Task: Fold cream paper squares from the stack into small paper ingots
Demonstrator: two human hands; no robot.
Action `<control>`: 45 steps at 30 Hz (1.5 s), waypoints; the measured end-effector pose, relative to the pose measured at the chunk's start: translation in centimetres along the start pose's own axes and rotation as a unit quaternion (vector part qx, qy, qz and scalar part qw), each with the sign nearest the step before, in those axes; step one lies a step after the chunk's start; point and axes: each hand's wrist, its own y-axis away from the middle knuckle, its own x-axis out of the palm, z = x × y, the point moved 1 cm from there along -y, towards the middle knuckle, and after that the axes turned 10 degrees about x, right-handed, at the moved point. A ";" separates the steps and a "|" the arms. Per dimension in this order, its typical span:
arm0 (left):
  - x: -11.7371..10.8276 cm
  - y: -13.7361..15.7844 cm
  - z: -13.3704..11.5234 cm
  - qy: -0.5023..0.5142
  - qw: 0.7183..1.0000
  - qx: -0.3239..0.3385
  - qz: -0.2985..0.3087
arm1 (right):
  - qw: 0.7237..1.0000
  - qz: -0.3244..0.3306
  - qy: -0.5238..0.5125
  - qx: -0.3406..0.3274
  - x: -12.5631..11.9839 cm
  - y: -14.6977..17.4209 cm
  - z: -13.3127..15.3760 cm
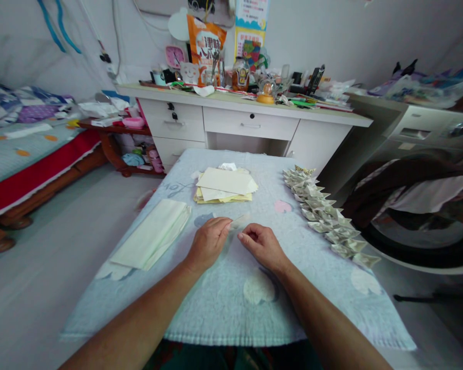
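Note:
Over the middle of the cloth-covered table, my left hand (pixel 210 241) pinches a small folded piece of paper (pixel 238 221) that sticks out past its fingertips. Just to the right, my right hand (pixel 262 245) is curled with thumb and fingers together, a small gap from the paper; whether anything sits in its fingers is hidden. Beyond my hands lies a stack of cream and yellow paper sheets (pixel 225 182). A larger folded pile of pale paper (pixel 152 234) rests to the left. Along the right side stand several folded paper pieces (pixel 323 213) with pointed tips, set in rows.
A pale blue cloth (pixel 223 313) covers the table. Behind it stands a white desk (pixel 250 126) crowded with jars, a snack bag (pixel 206 49) and a pink clock (pixel 174 56). A front-loading washing machine (pixel 427 133) is at right, a bed (pixel 34 149) at left.

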 end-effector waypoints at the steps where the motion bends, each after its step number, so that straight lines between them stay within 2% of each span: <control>1: 0.1 0.0 -0.2 0.007 1.000 0.002 -0.003 | 1.000 0.012 -0.026 0.001 0.2 0.0 0.0; 6: 0.4 0.2 -1.1 0.075 0.997 0.024 0.017 | 0.989 0.024 -0.148 -0.001 0.4 0.0 0.3; 12: 0.5 0.2 -0.8 0.166 0.986 0.002 0.028 | 0.980 0.035 -0.198 0.002 0.2 -0.2 0.4; 20: 0.6 0.1 -0.9 0.186 0.982 0.002 0.012 | 0.985 0.006 -0.175 -0.010 0.4 -0.4 -0.4; 29: 0.6 0.3 -0.6 0.226 0.974 -0.025 0.000 | 0.984 0.005 -0.178 -0.010 0.3 -0.3 -0.2; 38: 0.2 0.1 -1.0 0.227 0.974 -0.021 -0.011 | 0.987 -0.003 -0.158 -0.014 0.2 -0.3 -0.4; 42: 0.4 0.3 -0.8 0.253 0.966 -0.052 -0.015 | 0.991 -0.024 -0.133 -0.015 0.4 -0.3 -0.6; 45: 0.6 0.5 -0.9 0.279 0.957 -0.082 -0.001 | 0.994 -0.066 -0.082 0.002 0.6 -0.4 -0.6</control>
